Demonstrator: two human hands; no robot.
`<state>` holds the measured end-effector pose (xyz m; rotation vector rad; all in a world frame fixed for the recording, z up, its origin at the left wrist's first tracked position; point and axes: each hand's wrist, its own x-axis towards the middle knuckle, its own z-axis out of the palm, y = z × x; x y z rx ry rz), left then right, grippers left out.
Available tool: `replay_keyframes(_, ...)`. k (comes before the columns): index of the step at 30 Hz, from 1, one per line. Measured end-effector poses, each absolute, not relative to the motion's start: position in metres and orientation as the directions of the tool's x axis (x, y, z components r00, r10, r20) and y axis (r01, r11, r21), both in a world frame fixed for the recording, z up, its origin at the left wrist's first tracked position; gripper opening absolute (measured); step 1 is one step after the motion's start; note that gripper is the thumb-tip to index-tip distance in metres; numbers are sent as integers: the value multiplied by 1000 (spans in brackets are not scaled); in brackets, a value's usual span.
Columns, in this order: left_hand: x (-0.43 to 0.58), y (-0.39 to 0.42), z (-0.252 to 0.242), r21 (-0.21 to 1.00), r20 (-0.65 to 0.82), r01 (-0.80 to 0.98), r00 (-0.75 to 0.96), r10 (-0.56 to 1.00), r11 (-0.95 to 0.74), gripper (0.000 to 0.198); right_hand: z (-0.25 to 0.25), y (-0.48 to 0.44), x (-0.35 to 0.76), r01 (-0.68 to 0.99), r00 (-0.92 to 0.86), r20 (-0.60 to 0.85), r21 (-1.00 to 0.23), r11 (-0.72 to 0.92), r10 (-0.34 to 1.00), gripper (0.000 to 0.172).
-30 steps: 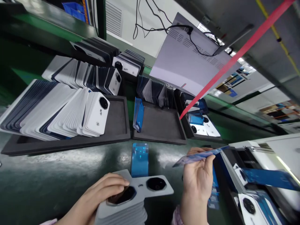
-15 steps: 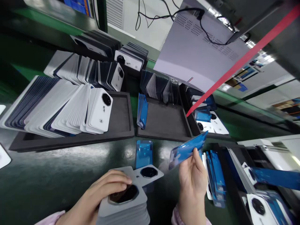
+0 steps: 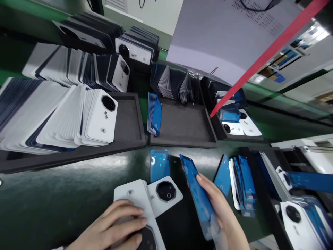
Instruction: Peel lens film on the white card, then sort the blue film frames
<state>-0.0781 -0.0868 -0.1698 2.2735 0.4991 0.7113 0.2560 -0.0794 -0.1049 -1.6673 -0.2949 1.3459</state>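
Note:
My left hand (image 3: pixel 117 227) lies over a stack of white phone back covers (image 3: pixel 131 192), its fingers curled across the top one and its thumb hidden. That top cover has a small printed mark at its far end and a dark camera window partly under my fingers. A separate white back cover (image 3: pixel 161 205) with a dark eight-sided camera window pokes out beside the stack. In my right hand (image 3: pixel 221 208) a blue film sheet (image 3: pixel 196 189) with a clear end is pinched by its edge, steeply slanted. Another blue film sheet (image 3: pixel 159 165) lies flat beyond the covers.
Long rows of white and dark covers (image 3: pixel 59 114) stand in a black tray (image 3: pixel 127 118) at left. A middle tray (image 3: pixel 184 121) holds blue sheets and dark pieces. Blue sheets (image 3: pixel 244 184) sit at right beside another black tray. A red strip (image 3: pixel 270 55) crosses the view.
My right hand has swung the blue sheet from nearly level to a steep slant, lower and nearer. The stack under my left hand has turned, exposing its printed end. The view has shifted.

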Motion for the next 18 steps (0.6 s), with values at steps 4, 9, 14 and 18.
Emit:
replay_keyframes(4,-71,-83,-165,629,364,181,790,492,-756,46,-106,-101,253,-368,223,-776,-627,-687,589,33)
replay_keyframes(9,-55,-71,-138,624,467,196,683,562,-756,28,-126,-107,237,-355,137,-694,-701,-619,707,43)
replay_keyframes(14,-54,-73,-128,620,492,173,675,550,-766,31,-137,-95,223,-229,19,-556,-811,-538,831,37)
replay_keyframes(18,-58,-84,-133,848,432,45,520,737,-529,28,-128,-85,225,-157,40,-487,-865,-476,872,33)
